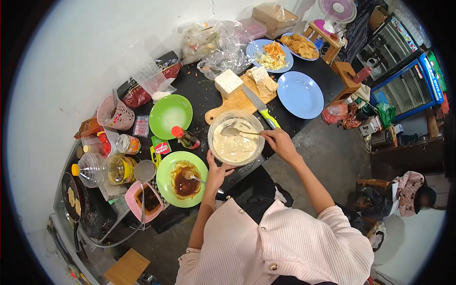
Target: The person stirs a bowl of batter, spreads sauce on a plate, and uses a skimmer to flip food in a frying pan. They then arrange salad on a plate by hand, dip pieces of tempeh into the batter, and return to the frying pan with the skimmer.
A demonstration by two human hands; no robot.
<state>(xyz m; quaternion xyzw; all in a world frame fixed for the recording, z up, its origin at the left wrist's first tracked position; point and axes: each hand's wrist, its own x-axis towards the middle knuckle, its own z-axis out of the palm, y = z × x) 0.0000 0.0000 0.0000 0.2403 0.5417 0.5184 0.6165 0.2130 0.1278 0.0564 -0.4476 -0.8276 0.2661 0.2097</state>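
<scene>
A clear round bowl (236, 152) of pale batter stands at the table's front edge. My left hand (217, 169) holds its lower left rim, fingers against the side. In my right hand (281, 143) is the handle of a metal spoon (231, 131), whose head rests in the batter. Behind the bowl lies a wooden board (233, 102) with a white speckled block (229, 82) and cut pieces. A knife (259, 103) with a yellow-green handle lies across the board's edge. Left of the bowl are a red-capped bottle (186, 137) and a green plate (164, 178) with brown sauce and a spoon.
A blue plate (300, 95) is at the right; plates of shredded vegetables (274, 57) and fried food (301, 46) stand behind. A green bowl (171, 116), pink sauce tub (146, 202), oil bottles (121, 169) and a pan (71, 194) are leftward. A person (411, 194) sits far right.
</scene>
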